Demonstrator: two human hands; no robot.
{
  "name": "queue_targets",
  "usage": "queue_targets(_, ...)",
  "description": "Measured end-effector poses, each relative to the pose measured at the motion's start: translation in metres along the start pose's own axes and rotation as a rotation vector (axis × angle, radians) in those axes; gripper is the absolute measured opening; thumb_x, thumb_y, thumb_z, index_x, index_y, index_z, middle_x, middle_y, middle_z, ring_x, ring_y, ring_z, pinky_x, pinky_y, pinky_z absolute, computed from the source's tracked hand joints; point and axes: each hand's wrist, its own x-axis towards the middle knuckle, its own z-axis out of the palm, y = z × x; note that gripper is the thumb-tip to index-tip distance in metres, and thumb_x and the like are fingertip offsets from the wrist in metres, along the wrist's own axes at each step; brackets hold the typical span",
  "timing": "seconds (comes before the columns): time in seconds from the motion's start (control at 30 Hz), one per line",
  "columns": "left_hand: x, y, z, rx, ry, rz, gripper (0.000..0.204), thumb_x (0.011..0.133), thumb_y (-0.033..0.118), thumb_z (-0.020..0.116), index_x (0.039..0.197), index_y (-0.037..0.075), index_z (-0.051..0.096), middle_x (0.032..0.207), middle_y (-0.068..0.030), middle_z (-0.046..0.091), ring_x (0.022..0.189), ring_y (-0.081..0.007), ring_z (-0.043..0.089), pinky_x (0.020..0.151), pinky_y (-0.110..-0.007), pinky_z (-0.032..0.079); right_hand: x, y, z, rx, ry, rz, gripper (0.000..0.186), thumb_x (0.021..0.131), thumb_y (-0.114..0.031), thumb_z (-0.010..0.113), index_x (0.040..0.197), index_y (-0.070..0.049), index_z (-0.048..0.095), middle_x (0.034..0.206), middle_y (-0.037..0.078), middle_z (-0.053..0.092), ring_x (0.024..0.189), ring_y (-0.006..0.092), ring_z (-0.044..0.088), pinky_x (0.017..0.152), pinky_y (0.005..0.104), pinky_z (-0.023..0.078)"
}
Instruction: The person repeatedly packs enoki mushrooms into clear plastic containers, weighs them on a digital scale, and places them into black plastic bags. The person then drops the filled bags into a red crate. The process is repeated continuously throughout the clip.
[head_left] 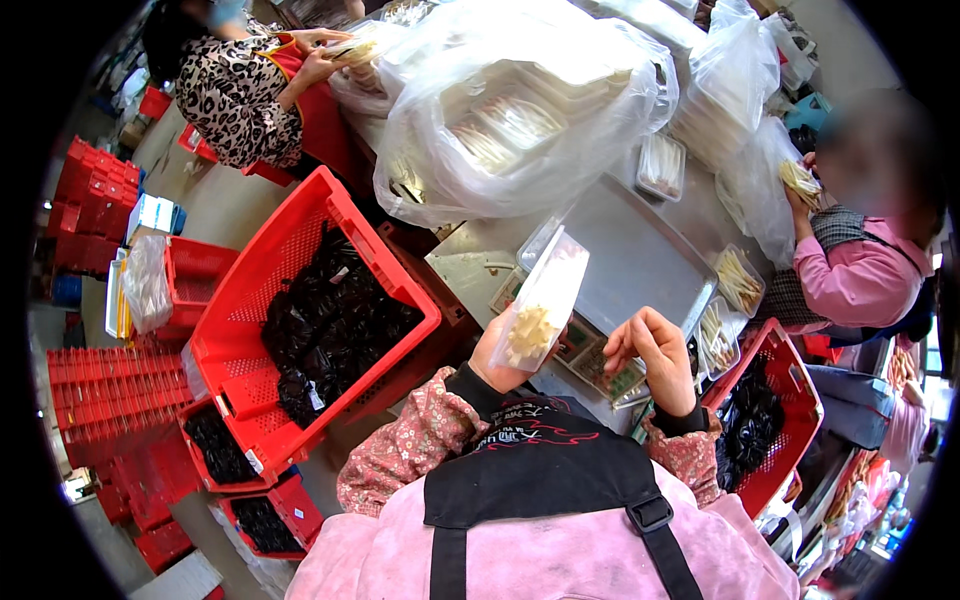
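My left hand (492,360) grips a clear plastic tray (562,270) from its lower left side, tilting it upright. Short, pale cream stick-like pieces (532,332) lie bunched at its lower end. My right hand (652,352) hovers to the right of the tray, apart from it. Its fingers are curled in toward the thumb, and whether they pinch anything small cannot be made out. Below both hands, small printed cards or labels (625,380) lie in a low holder at the table's near edge. Beyond them rests a wide metal tray (640,260).
A red crate (215,350) of black bags stands at my left; another red crate (800,420) is at my right. Filled clear trays (738,282) line the metal tray's right side. A large plastic bag (420,150) of trays covers the far table. Two co-workers handle pale sticks.
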Motion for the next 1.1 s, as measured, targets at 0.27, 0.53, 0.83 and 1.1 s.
queue_targets(0.27,-0.002,-0.016,0.023,0.329,0.087,0.328,0.039,0.099,0.02,0.039,0.134,0.004,0.039,0.13,-0.0139,0.05,0.112,-0.0248,0.056,0.095,-0.038,0.046,0.001,0.006,-0.005,0.089,0.031,0.015,0.026,0.101,-0.027,0.04,0.102,-0.003,0.049,0.095,0.008,0.061,0.08,0.0115,0.06,0.071,0.0243,0.048)
queue_targets(0.53,-0.018,-0.042,0.067,1.088,0.042,0.637,0.067,0.092,0.006,0.051,0.148,0.011,0.015,0.137,-0.005,0.039,0.126,-0.0143,0.037,0.104,-0.03,0.031,0.006,0.009,-0.003,-0.046,-0.026,-0.121,0.047,0.093,-0.021,0.057,0.132,-0.002,0.038,0.115,0.006,0.055,0.108,0.0116,0.05,0.094,0.0263,0.039)
queue_targets(0.83,-0.019,-0.037,0.073,1.638,-0.223,0.754,0.04,0.079,-0.002,0.062,0.116,0.004,0.048,0.122,-0.0114,0.052,0.128,-0.0292,0.041,0.106,-0.039,0.031,0.011,0.024,-0.016,-0.321,-0.053,-0.459,0.043,0.072,-0.003,0.073,0.111,-0.004,0.056,0.118,0.013,0.059,0.119,0.0258,0.05,0.101,0.037,0.037)
queue_targets(1.1,-0.023,-0.033,0.074,1.702,-0.249,0.73,0.045,0.076,-0.004,0.068,0.115,0.004,0.048,0.123,-0.0143,0.051,0.129,-0.0311,0.04,0.106,-0.04,0.032,0.01,0.018,-0.015,-0.363,-0.04,-0.494,0.042,0.07,-0.001,0.073,0.109,-0.005,0.057,0.119,0.014,0.059,0.12,0.0298,0.05,0.1,0.0383,0.039)
